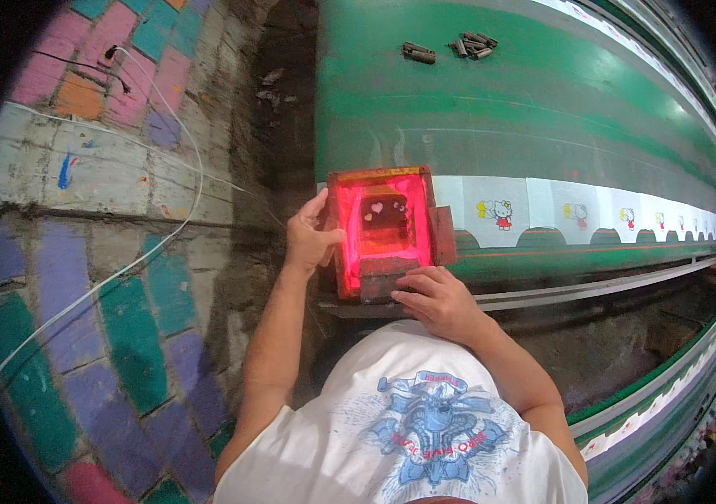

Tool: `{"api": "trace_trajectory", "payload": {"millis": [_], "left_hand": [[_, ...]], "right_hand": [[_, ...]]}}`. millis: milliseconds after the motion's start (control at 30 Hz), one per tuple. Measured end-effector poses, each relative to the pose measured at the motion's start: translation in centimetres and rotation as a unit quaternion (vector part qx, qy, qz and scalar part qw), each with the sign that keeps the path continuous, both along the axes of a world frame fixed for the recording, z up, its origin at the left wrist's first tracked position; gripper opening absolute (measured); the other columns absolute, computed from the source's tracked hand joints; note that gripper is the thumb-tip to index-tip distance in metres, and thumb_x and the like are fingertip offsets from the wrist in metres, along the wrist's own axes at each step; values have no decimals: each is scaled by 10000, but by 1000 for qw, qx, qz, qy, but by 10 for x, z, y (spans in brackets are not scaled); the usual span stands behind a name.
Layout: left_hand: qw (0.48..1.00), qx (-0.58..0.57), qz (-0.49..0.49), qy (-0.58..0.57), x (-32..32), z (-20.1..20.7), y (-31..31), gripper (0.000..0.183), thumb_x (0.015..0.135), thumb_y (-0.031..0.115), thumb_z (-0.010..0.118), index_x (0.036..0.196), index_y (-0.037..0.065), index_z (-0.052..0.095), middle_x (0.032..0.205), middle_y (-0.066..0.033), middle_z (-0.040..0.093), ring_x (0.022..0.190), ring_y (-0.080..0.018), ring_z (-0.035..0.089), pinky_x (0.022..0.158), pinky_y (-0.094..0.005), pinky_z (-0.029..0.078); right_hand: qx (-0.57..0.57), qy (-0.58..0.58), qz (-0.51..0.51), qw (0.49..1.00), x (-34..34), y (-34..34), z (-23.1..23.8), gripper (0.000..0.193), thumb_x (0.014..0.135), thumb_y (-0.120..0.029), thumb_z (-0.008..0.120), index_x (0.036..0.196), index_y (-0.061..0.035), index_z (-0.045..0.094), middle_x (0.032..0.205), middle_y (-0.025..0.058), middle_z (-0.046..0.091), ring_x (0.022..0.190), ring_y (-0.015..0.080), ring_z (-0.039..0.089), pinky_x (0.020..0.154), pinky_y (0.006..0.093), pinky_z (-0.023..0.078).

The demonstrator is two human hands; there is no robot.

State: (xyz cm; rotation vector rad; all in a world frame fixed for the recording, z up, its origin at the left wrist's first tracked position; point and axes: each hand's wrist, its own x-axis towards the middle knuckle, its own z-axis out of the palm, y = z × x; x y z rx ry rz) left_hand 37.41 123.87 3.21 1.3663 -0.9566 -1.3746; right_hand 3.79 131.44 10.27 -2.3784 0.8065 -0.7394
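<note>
The left hand (pixel 312 239) is closed on the frame (pixel 343 270): its thumb is laid over the left bar, and its fingers are spread moderately along the outer side. The right hand (pixel 442 298) is curled narrowly, with its fingertips set on a dark block (pixel 377 286) at the frame's near side; whether the block is gripped or only touched cannot be told, as the thumb is hidden.

The frame, a small box-like rectangle, is placed at the left end of the green counter (pixel 417 118), by its near edge. It is judged to be stiff and fairly light, likely wooden, while the window (pixel 385 225) inside is probably thin and easily damaged. Wet-looking pink ink (pixel 412 249) is smeared around that window and may be slippery, so the outer bars are best held and the middle avoided.

To the right, white sheets (pixel 505 214) are laid in a row. Farther off, small metal cylinders (pixel 474 45) are gathered.
</note>
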Motion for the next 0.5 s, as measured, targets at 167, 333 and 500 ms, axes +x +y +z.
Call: {"api": "trace_trajectory", "payload": {"millis": [167,333,500], "left_hand": [[1000,-1,5,0,-1,0,2,1059,778,-149,909,1744,-113,476,1732,-223,612,1583,-287,613,1348,-426,457],[1000,-26,5,6,-2,-4,2,1018,785,-119,915,1721,-120,513,1688,-226,654,1525,-268,661,1310,-397,490],[1000,-26,6,10,-2,-13,0,994,785,-91,922,1703,-122,541,1652,-217,687,1488,-254,688,1292,-386,505]], "right_hand": [[-20,86,19,996,11,-4,-1,473,889,-97,843,1362,-84,826,1381,130,772,1283,365,737,1069,504,629],[-27,79,-19,996,19,-7,6,540,849,-57,827,1388,-75,806,1381,140,766,1262,373,737,1073,513,615],[-44,100,-57,992,30,-16,10,623,840,-24,809,1460,-75,764,1377,134,761,1196,364,735,1021,497,598]]}}
